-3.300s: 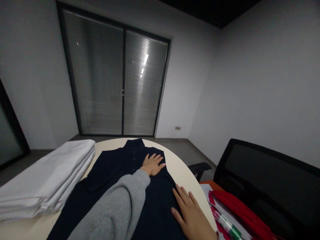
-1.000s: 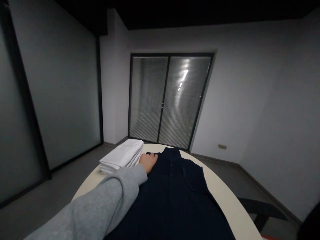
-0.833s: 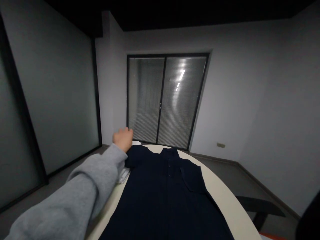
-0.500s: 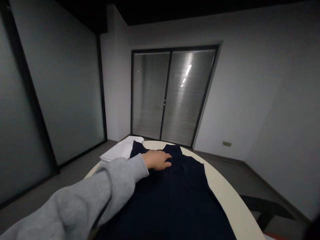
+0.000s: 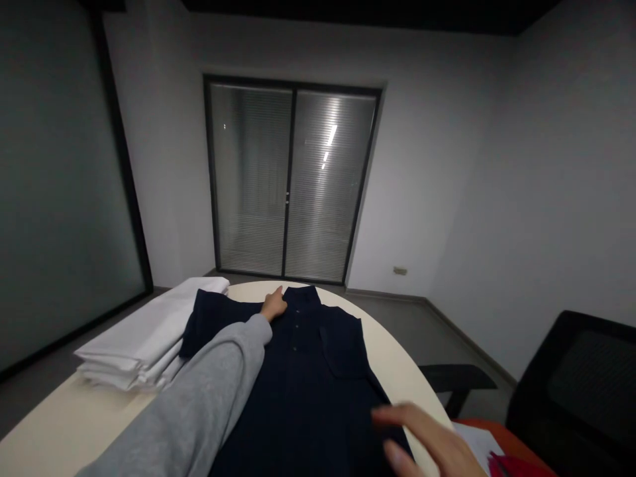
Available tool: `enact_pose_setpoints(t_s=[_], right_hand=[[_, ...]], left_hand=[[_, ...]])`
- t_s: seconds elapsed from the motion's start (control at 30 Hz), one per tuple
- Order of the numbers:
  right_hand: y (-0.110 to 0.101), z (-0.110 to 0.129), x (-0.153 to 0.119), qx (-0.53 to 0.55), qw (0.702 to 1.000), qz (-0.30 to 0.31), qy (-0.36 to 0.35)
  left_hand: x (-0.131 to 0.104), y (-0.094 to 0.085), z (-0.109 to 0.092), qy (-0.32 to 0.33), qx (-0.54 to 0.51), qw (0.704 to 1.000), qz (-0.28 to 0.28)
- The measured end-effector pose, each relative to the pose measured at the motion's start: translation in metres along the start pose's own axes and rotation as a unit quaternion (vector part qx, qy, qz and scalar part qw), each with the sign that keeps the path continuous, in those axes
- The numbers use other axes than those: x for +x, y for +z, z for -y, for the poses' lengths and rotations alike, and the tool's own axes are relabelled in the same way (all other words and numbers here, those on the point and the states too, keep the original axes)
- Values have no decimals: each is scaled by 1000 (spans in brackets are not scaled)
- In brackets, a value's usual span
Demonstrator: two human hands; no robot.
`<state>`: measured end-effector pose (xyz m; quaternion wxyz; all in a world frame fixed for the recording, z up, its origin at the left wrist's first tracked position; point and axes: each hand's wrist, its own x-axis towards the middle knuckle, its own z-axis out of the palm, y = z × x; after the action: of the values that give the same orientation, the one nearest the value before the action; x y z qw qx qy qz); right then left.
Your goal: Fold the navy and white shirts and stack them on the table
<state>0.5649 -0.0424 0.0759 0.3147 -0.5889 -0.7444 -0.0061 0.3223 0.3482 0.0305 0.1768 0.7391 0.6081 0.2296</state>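
Observation:
A dark navy buttoned shirt lies spread on a round cream table, its collar at the far edge. My left hand, in a grey sleeve, is at the left side of the collar, a finger pointing forward; whether it pinches cloth is too small to tell. Over the shirt's lower right side is my right hand, blurred, its fingers apart and holding nothing. White folded cloths are stacked on the left, beside the shirt's left sleeve.
At the right stands a black mesh-backed chair with an orange seat, white paper and a red item on it. Its armrest is close to the table's right edge. Glass doors with blinds are beyond the table.
The view has turned right. My left hand has moved from the upper chest of the shirt to the collar's left side. My right hand has come into view at the lower right.

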Motion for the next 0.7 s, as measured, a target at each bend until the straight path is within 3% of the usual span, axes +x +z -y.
enact_pose_setpoints(t_s=[0.1, 0.2, 0.3, 0.37, 0.47, 0.7], right_hand=[[4, -4, 99, 18, 999, 27, 31], [48, -29, 194, -13, 995, 42, 86], [102, -63, 249, -21, 990, 43, 132], [131, -83, 262, -16, 987, 54, 151], [156, -102, 267, -6, 984, 75, 164], [164, -121, 266, 0, 989, 108, 104]], left_hand=[[9, 9, 14, -5, -31, 999, -8], [18, 10, 24, 5, -58, 998, -12], [26, 11, 31, 39, -77, 996, -14], [29, 13, 33, 58, -81, 995, -17], [28, 16, 34, 72, -76, 994, -34], [22, 6, 31, 70, -44, 996, -32]])
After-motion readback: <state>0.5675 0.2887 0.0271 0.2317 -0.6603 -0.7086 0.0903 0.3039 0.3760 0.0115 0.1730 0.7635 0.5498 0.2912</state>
